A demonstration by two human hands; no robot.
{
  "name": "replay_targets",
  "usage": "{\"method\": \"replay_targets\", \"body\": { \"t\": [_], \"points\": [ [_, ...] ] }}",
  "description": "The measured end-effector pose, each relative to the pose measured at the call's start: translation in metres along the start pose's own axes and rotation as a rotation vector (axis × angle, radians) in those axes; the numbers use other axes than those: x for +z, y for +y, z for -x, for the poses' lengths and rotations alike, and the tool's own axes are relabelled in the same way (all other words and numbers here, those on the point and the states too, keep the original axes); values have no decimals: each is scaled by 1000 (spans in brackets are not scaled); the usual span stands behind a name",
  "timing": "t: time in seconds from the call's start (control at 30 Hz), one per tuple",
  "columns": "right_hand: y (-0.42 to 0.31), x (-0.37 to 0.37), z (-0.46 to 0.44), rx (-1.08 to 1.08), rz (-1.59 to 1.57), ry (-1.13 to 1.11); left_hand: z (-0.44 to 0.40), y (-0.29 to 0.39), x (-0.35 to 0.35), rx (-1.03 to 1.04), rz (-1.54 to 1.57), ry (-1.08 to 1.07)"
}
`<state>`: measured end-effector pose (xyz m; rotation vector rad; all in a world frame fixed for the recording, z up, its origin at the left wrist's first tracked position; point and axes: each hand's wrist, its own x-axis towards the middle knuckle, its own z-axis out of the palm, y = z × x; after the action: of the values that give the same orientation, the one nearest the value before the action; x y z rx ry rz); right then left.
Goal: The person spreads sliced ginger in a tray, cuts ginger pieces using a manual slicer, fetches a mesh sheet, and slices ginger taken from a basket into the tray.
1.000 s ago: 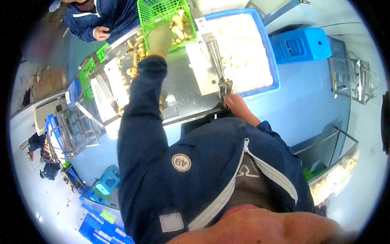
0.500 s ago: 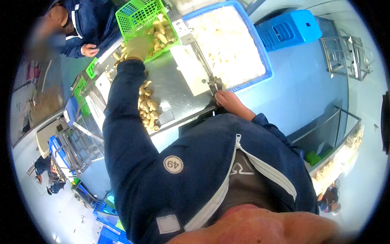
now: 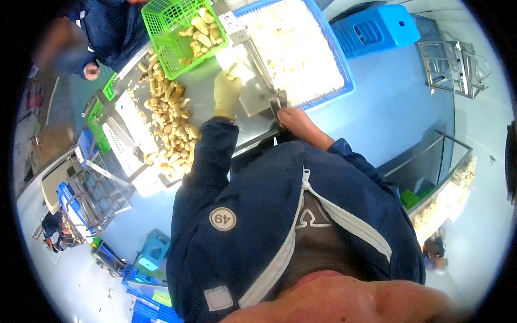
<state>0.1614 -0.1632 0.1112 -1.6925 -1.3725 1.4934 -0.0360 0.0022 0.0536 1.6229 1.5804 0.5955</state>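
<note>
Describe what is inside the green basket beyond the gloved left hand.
Several mushrooms lie inside the green basket, mostly toward the blue tray's side. Whatever is directly beneath them is covered.

Gloved left hand (image 3: 227, 92) stretches forward, sleeved forearm (image 3: 214, 145) behind it. Bare right hand (image 3: 293, 119) is curled, nearer the torso (image 3: 258, 188).

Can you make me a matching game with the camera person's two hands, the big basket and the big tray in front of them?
Things
1. Basket
2. Left hand
3. Tray
4. Right hand

Matches
A. bare
B. blue rim, full of white pieces
C. green, with brownish lumps inside
D. gloved in pale yellow

Right pairs: 1-C, 2-D, 3-B, 4-A
</note>
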Motion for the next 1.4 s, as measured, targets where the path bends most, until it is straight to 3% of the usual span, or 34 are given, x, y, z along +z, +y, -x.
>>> {"method": "replay_targets", "body": {
  "t": [0.03, 0.17, 0.2, 0.3, 0.43, 0.53, 0.6, 0.73, 1.2, 1.4],
  "points": [
    [3, 2, 1, 4, -2, 9, 3, 3, 8, 148, -83, 166],
    [2, 3, 1, 26, -37, 33, 13, 15, 26, 221, -70, 190],
    [1, 3, 2, 39, -54, 33, 16, 15, 31, 156, 130, 79],
    [1, -1, 3, -46, -15, -2, 26, 10, 42, 221, 253, 26],
    [-2, -1, 5, -19, -28, 20, 16, -12, 55, 67, 606, -16],
    [-4, 2, 6, -3, -41, 41, 19, 8, 43, 81, 526, -23],
    [-3, 2, 4, 14, -30, 41, 8, -27, 59, 144, 433, -46],
    [-8, 1, 5, 29, -44, 45, 10, -30, 56, 148, 277, -16],
    [-62, -17, 14, 64, -10, 100, 23, 9, 41, 32, 234, 27],
    [12, 10, 2, -20, 96, 111, 16, -3, 47, 29, 246, -4]
  ]
}}
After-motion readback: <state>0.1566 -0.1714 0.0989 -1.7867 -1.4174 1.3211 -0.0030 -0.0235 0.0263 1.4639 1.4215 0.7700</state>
